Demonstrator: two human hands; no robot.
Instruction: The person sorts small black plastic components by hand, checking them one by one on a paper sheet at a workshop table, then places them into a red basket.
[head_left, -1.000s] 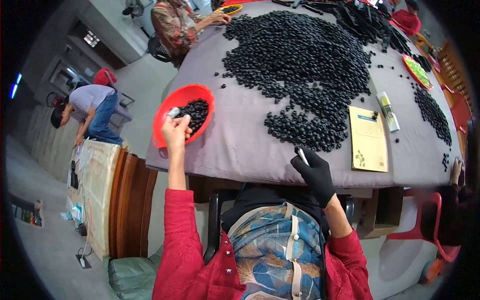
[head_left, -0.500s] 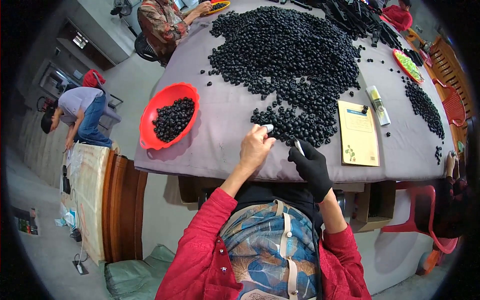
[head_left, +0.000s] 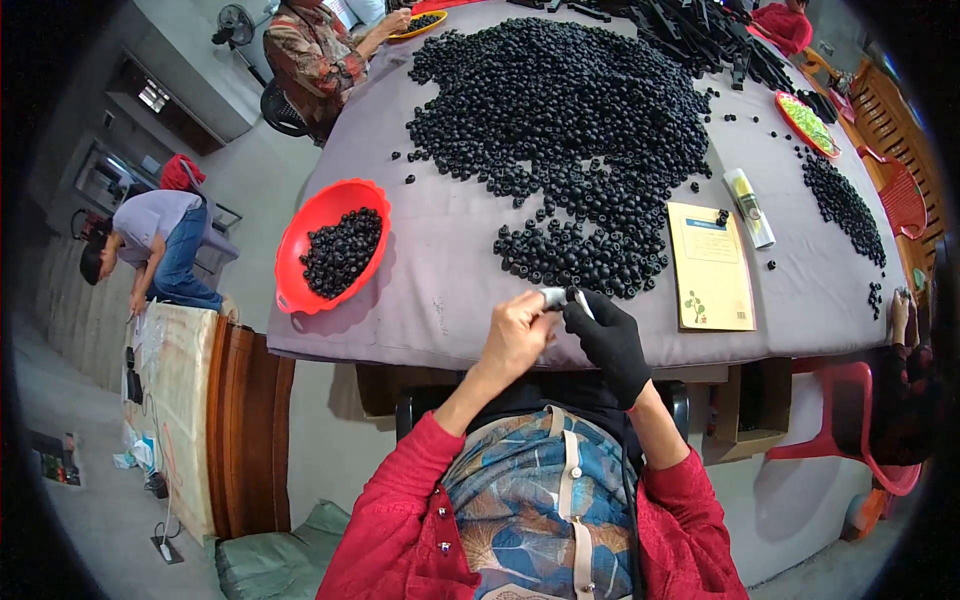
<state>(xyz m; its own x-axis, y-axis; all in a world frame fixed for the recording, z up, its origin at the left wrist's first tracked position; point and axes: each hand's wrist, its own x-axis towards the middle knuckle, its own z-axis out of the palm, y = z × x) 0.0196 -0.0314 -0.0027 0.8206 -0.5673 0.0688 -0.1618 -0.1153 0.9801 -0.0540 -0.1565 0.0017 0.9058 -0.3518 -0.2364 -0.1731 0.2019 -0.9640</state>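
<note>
Clearly, a yellow paper booklet (head_left: 713, 275) bears a blue printed band, fine print and a green plant drawing, and the white cylindrical tube (head_left: 749, 208) beside it wears a patterned label. On the grey-clothed desk (head_left: 440, 270), open room lies between the large heap of small round black beads (head_left: 585, 240) and the red plastic bowl (head_left: 318, 205) with a scalloped rim, partly filled with more beads. The desk's near edge runs close to the hands. The bare left hand (head_left: 515, 335), over the bowl a second ago, is now just beside the black-gloved right hand (head_left: 612, 345), in front of the heap. Both hands' fingers are curled inward; whether they pinch a bead cannot be told.
</note>
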